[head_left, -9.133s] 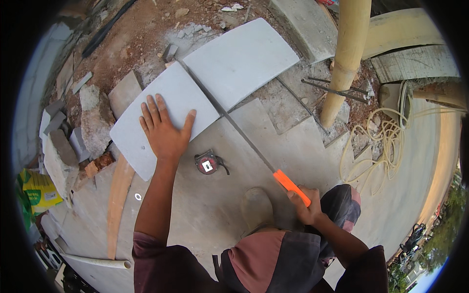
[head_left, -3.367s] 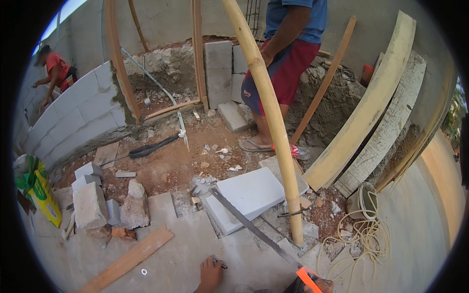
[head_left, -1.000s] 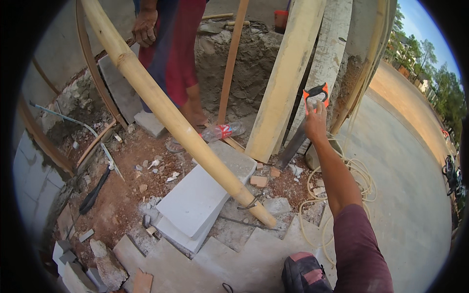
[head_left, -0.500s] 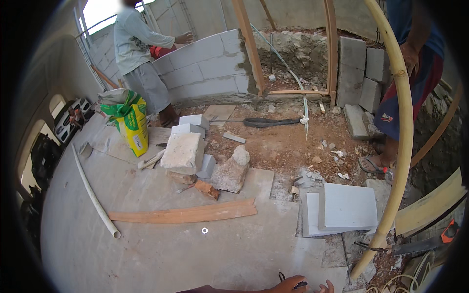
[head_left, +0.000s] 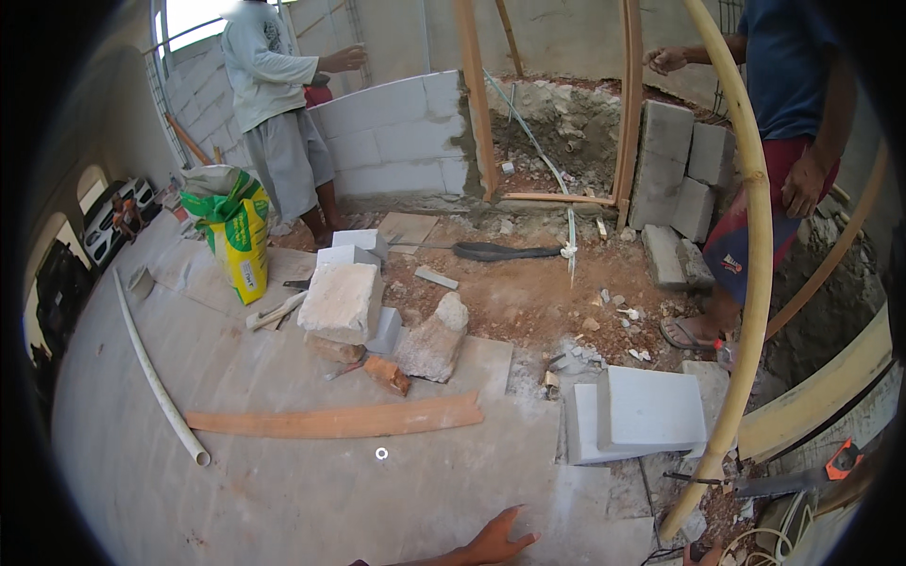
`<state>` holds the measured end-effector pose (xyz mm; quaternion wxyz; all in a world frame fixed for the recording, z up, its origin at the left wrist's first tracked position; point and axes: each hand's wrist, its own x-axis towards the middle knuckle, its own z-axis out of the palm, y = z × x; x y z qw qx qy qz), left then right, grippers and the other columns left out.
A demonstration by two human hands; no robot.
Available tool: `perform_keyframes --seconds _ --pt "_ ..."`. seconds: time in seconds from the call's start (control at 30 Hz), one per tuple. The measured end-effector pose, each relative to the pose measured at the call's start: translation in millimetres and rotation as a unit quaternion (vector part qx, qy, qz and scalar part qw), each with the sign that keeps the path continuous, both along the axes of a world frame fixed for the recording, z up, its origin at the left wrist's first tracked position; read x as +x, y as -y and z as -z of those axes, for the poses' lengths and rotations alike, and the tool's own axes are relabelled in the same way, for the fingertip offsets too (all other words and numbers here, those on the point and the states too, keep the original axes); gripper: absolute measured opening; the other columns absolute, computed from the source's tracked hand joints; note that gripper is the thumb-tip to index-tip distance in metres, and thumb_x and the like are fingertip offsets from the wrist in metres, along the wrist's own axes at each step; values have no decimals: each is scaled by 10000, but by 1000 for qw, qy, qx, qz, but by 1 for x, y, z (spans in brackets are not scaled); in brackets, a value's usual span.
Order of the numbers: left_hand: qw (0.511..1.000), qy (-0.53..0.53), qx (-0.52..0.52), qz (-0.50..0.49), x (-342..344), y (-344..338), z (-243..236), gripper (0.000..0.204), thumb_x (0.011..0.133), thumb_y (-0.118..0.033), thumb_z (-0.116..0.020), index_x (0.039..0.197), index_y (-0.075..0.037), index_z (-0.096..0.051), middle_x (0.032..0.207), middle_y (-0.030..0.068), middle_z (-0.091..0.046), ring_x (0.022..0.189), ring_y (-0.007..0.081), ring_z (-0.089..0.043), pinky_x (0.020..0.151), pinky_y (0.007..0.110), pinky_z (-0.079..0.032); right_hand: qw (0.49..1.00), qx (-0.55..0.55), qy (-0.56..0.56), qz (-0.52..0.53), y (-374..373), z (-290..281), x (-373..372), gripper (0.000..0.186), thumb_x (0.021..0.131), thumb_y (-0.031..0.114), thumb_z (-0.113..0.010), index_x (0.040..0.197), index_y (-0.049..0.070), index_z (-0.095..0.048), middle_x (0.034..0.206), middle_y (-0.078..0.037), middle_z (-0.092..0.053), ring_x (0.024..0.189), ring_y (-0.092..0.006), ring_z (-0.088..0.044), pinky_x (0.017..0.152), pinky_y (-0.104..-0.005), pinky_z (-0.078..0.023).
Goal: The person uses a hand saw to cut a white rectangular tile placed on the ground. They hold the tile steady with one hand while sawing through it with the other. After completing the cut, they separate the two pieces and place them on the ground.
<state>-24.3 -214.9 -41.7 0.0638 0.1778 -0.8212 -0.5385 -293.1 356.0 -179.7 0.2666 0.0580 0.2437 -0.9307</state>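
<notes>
At the lower edge my left hand (head_left: pixel 497 541) reaches in over the concrete floor, fingers and thumb apart, with nothing in it. Only part of my right hand (head_left: pixel 710 555) shows, at the bottom rim by the foot of a bamboo pole (head_left: pixel 758 245). Its fingers are curled at a small dark thing too cut off to name. Just beyond the hands, two pale lightweight blocks (head_left: pixel 651 407) lie stacked, slightly askew. A handsaw (head_left: pixel 788 483) with an orange-and-black handle lies right of the pole's foot.
One person (head_left: pixel 274 104) stands behind a low block wall (head_left: pixel 396 137); another (head_left: pixel 793 141) stands at right behind the pole. A wooden plank (head_left: pixel 335 418), white pipe (head_left: pixel 156 368), rough stone block (head_left: pixel 342 302) and yellow-green sack (head_left: pixel 236 236) occupy the floor. A wooden frame (head_left: pixel 629 104) stands behind.
My hands, close together before, are now apart: the left went left and opened, losing the small black thing seen at it; the right went right. The person at right has stretched out an arm.
</notes>
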Motion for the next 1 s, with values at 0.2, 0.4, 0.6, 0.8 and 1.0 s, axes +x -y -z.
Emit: perform_keyframes --seconds 0.2,0.4,0.6,0.8,1.0 --pt "939 -108 213 -249 4 129 -37 820 1016 -315 -707 1588 41 -240 1585 300 -398 1492 379 -414 1211 437 -371 901 286 -139 294 12 3 -79 492 1029 315 -596 1421 24 -533 1291 -175 -574 1242 -287 -555 1060 -482 -458" --pt "969 90 -157 -170 78 154 -62 888 941 -421 -758 1558 55 -333 1568 327 -406 1494 388 -411 1224 449 -357 857 353 78 368 104 -43 -81 706 1061 397 -519 1636 43 -311 1688 -249 -260 1557 -404 -292 1242 -493 -311" --pt "921 189 -340 35 117 74 -27 826 964 -490 -712 1541 20 -413 1548 267 -474 1470 338 -450 1212 424 -364 708 647 -64 276 89 -39 27 189 994 223 -709 1145 121 -659 973 4 -697 801 -100 -619 634 -251 -479" --pt "919 238 -307 71 132 40 -30 810 972 -488 -702 1545 7 -416 1551 248 -476 1468 325 -450 1214 417 -359 638 766 -79 9 126 -69 141 426 898 313 -804 1149 -13 -697 996 -171 -755 942 -242 -736 839 -359 -575" --pt "917 236 -302 110 131 26 -42 795 980 -486 -693 1550 -6 -418 1554 230 -479 1466 312 -450 1215 410 -355 617 768 -108 -136 116 -155 193 576 909 478 -763 1222 0 -688 1067 -202 -750 989 -342 -732 893 -428 -570"
